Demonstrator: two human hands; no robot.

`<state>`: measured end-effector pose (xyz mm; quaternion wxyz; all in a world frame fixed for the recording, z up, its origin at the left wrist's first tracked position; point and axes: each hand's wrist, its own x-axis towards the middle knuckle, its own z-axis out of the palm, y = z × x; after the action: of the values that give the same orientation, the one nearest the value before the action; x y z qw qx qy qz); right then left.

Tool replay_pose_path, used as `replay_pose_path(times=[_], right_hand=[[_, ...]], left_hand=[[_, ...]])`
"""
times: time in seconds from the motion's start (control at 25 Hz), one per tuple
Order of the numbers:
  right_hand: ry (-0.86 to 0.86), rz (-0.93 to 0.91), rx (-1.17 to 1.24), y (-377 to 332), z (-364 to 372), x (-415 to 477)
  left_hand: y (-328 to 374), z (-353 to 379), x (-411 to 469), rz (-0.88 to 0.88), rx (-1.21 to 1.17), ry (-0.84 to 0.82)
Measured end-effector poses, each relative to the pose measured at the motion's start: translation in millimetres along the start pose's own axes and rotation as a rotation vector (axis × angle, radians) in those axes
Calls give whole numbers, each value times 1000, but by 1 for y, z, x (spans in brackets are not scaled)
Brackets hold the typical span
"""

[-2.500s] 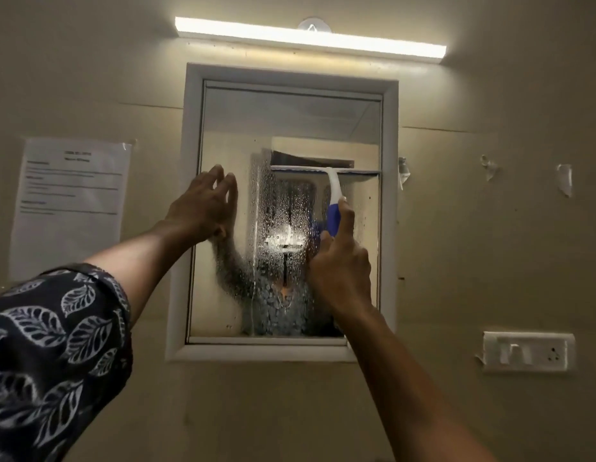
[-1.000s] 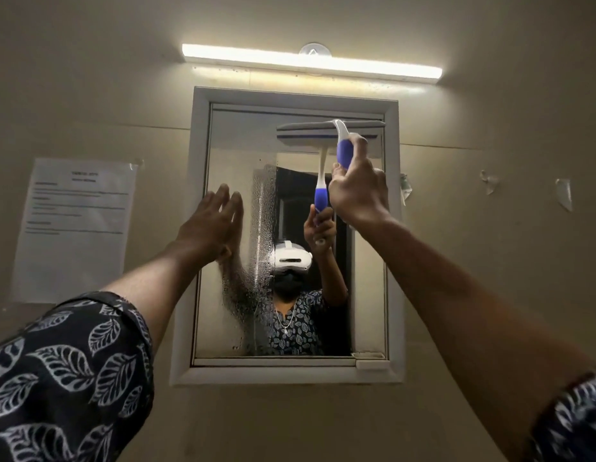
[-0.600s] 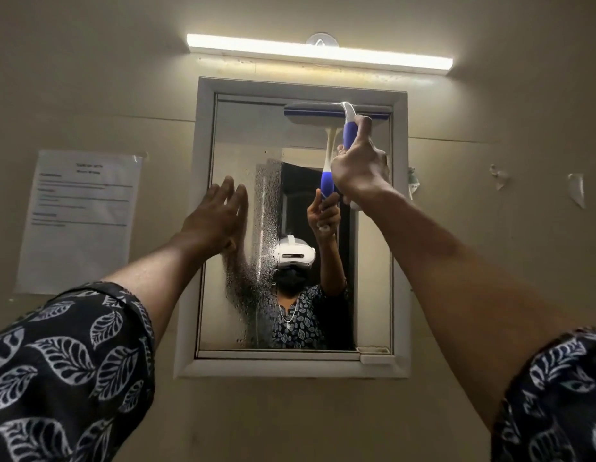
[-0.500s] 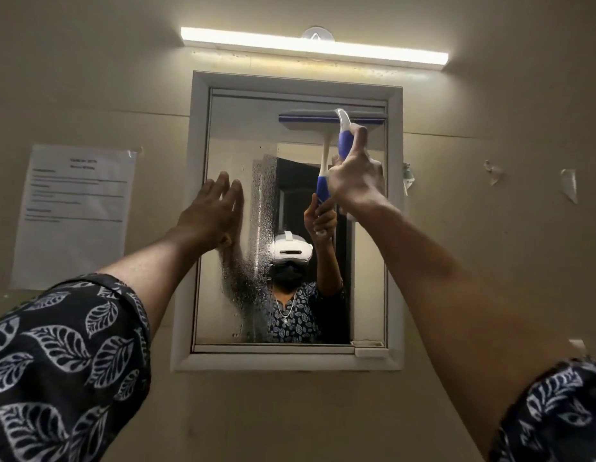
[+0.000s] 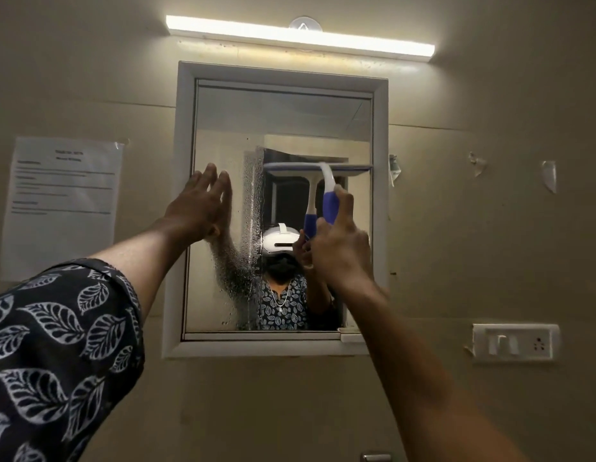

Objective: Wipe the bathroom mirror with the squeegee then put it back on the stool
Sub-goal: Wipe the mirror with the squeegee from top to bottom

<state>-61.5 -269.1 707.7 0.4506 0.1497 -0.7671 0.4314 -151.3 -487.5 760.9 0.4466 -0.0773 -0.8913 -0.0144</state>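
Right hand (image 5: 336,251) closed around the blue grip of the squeegee (image 5: 326,191), thumb running up the handle; blade laid flat and level across the right half of the mirror (image 5: 283,118), roughly halfway up the glass, one end near the frame at 3 o'clock. Left hand (image 5: 200,205) open, fingers spread, palm pressed at the mirror's 9 o'clock edge, holding nothing.

Judged light and easy to carry one-handed: thin white plastic neck, moulded handle, long narrow head. Stiff in the body, soft only along the rubber lip (the part that does the wiping), so pressure probably best kept even across the blade rather than tipped onto one corner. Best held where held now, on the blue section, low enough for leverage and well clear of the wet edge. Likely slippery once water runs down the neck; a firm wrap rather than a fingertip pinch seems wise.

Glass itself fragile and fixed to the wall, so moderate force only. Band of droplets (image 5: 253,208) left standing between the two hands, from about 12 o'clock of the open hand down toward 6 o'clock of the glass; that strip apparently yet to be cleared. Stool not in view.
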Motion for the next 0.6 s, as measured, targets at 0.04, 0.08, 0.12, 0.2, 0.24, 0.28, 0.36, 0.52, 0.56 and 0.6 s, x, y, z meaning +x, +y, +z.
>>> replay_pose_path(times=[0.04,0.08,0.12,0.2,0.24,0.28,0.36,0.52,0.56,0.6], right_hand=[[-12,6,-12,6,2,-13],[-23,16,-25,11,3,-27],[-38,37,-34,18,4,-41],[-81,104,-42,30,6,-72],[-106,138,-56,36,8,-89],[-130,171,-75,42,9,-105],[-181,244,-109,53,11,-133],[-292,382,-158,67,14,-166],[-310,396,-167,68,14,-171],[-321,400,-177,68,14,-175]], left_hand=[[-1,0,0,1,-4,-2],[-1,1,1,-1,-9,-2],[-2,1,1,-5,-14,-2],[-2,1,2,-13,-21,-5],[-2,1,2,-13,-21,-9],[-2,1,3,-9,-19,-11],[-2,1,2,-4,-15,-8],[1,-2,1,-10,-15,-12],[1,-3,0,-9,-14,-14],[1,-3,-1,-7,-12,-16]])
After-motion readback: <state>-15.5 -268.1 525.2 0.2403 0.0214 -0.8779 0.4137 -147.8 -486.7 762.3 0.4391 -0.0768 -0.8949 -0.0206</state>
